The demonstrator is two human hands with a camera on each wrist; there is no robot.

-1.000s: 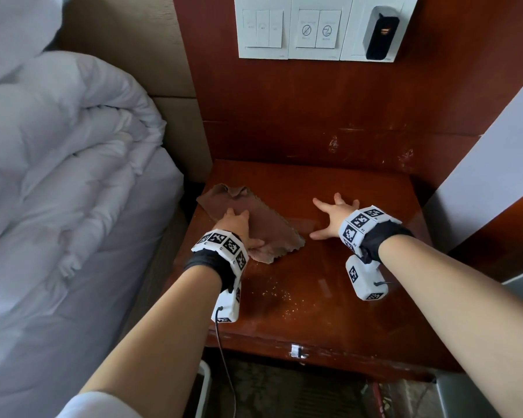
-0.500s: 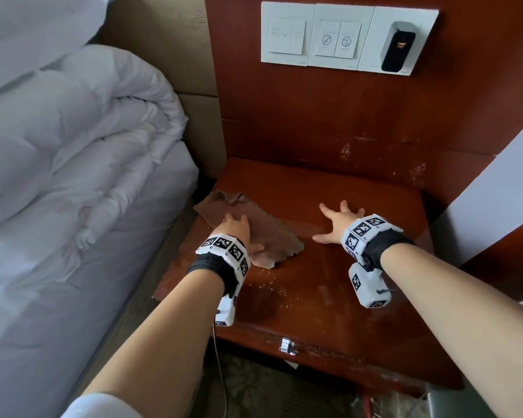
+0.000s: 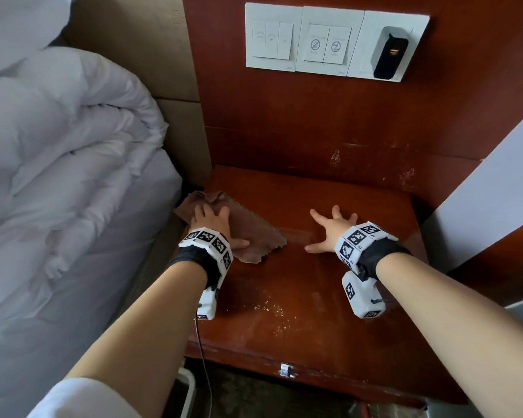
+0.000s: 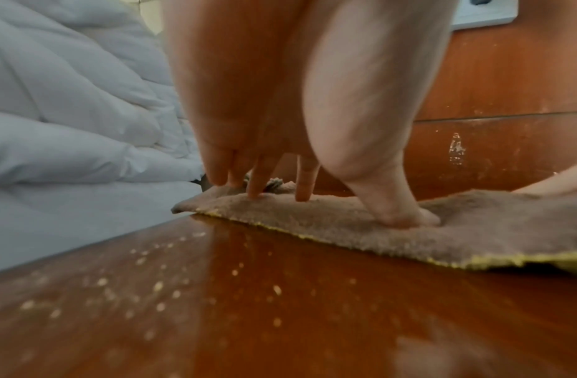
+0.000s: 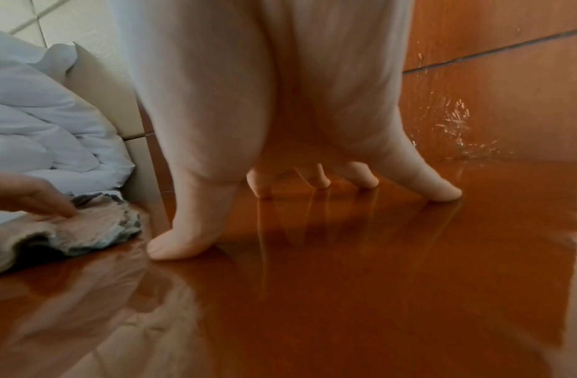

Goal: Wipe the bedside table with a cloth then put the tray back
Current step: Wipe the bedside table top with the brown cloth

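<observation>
Fingers (image 4: 255, 176) of the left hand (image 3: 210, 221) spread and straight, pressed flat with the thumb onto the brown cloth (image 3: 248, 233); nothing curled round it, nothing pinched. Same hand in the left wrist view (image 4: 280, 115), fingertips and thumb dented into the nap of the cloth (image 4: 410, 230), yellowish stitching along its near edge. Cloth at the rear left of the bedside table (image 3: 314, 297), its far corner bunched and reaching past the table's left edge, toward the bed. Right hand (image 3: 334, 227) splayed wide on bare wood near the middle of the tabletop, fingers well apart, palm raised, just beside the cloth's right corner but not touching it. From the right wrist, that hand (image 5: 280, 102) propped on thumb and fingertips (image 5: 261, 186), mirrored in the glossy surface (image 5: 345, 281), with the cloth (image 5: 96, 230) and the left hand (image 5: 31, 197) at the left edge of the view. Pale crumbs (image 3: 272, 312) scattered over the front left part of the table, nearer than the cloth; again as blurred specks in the left wrist view (image 4: 157, 286). No tray seen in any view. White duvet (image 3: 58, 161) heaped on the bed to the left. Switch panel (image 3: 332, 40) on the wooden wall behind, a black charger (image 3: 390, 52) plugged in at its right end. Scuffed patches (image 3: 335, 158) on the wall panel just above the tabletop.
</observation>
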